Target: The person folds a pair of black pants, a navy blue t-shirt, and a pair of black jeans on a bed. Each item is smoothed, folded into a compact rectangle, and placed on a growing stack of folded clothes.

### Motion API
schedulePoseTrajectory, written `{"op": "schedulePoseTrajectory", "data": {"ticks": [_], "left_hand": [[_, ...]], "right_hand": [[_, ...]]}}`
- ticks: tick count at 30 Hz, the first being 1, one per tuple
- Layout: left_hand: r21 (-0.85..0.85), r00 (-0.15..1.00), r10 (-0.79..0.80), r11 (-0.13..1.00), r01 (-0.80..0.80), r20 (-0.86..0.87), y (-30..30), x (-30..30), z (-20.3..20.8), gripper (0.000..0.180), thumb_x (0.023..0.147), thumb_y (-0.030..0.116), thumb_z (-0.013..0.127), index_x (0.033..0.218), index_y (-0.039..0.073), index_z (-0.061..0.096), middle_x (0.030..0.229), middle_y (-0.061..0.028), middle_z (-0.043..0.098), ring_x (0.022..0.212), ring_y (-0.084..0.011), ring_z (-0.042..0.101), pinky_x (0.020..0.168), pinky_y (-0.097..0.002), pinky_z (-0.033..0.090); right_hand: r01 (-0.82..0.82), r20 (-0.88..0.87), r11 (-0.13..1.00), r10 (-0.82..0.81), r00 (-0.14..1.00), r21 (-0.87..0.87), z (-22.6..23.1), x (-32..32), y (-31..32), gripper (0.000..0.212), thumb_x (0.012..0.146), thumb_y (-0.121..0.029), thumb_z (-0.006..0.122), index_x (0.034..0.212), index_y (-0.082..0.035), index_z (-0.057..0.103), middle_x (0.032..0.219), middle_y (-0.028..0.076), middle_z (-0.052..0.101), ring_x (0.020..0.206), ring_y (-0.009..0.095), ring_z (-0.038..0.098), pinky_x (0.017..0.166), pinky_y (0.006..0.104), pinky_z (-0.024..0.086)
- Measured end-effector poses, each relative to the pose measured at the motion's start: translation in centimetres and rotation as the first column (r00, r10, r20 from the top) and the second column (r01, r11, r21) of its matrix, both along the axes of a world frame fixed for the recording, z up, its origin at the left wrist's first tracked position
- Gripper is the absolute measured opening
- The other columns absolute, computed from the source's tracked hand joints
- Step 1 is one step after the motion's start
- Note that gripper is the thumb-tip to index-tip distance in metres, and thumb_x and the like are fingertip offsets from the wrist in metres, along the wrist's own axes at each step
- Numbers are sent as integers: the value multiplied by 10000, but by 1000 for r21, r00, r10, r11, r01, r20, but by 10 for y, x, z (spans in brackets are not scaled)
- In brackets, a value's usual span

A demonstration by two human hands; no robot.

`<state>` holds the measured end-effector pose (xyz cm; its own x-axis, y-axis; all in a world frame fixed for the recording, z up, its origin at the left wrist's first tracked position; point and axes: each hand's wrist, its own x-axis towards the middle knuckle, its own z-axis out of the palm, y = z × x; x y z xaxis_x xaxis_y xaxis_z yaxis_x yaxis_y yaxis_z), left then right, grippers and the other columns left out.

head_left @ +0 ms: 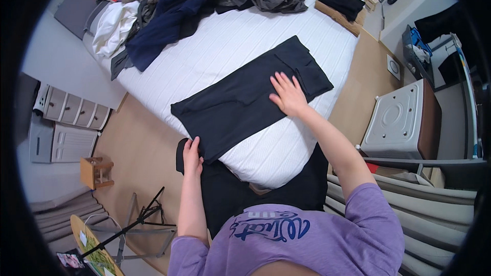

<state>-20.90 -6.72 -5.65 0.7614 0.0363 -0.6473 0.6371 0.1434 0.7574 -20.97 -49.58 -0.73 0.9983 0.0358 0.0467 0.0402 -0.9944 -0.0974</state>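
Observation:
A pair of black trousers (230, 103), folded lengthwise, lies diagonally across the near part of the white bed (225, 46). Its waistband end points to the far right, and the leg end reaches the near left edge of the bed. My right hand (289, 96) rests flat on the cloth near the waistband, fingers spread. At the leg end, my left hand (191, 158) is closed on the trousers' edge, with black cloth showing on both sides of it. Small wrinkles run along the middle of the fabric.
Heaped clothes, including a navy garment (166, 28) and a white one (115, 28), cover the bed's far side. Folded black cloth (341, 2) lies on a brown piece at the far right corner. A white-topped stool (394, 117) stands right; a tripod (146, 212) stands lower left.

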Motion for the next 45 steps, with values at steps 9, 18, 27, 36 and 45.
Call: {"op": "schedulePoseTrajectory", "data": {"ticks": [9,18,27,36,45], "left_hand": [[-326,983,127,942,-78,131,4,-7,24,127,1029,167,665,1027,40,663,949,-50,728,859,-147,698,770,-279,574],[421,807,-227,907,-29,545,43,84,4,323,1056,334,606,1139,22,625,899,-54,653,680,-154,632,558,-284,525],[631,774,-629,630,453,73,36,190,7,462,869,341,826,1130,-9,676,865,-95,710,651,-169,653,527,-333,524],[196,846,-504,860,472,173,106,129,70,180,938,201,752,952,70,629,740,-14,605,531,-97,535,431,-246,420],[203,630,-723,687,697,285,35,119,218,224,988,152,666,1191,56,662,808,-7,666,678,-78,623,538,-237,486]], "right_hand": [[-251,471,949,136,872,192,35,-4,62,703,852,-434,792,1378,-15,586,1487,196,527,1402,391,478,1165,570,343],[-445,396,870,339,854,215,7,-85,261,594,875,-163,659,1446,-35,558,1510,167,528,1336,305,552,1125,472,420],[-396,485,861,210,849,320,-13,-65,264,381,892,-147,588,1233,-4,681,1333,146,638,1173,292,624,1018,421,476],[-342,324,545,134,937,765,19,-103,295,317,868,-61,718,1180,-18,679,1102,138,566,1039,334,580,901,410,491],[30,-40,-138,-73,996,990,66,-127,230,193,1035,-128,637,1144,25,684,1020,40,666,918,157,630,833,289,504]]}}
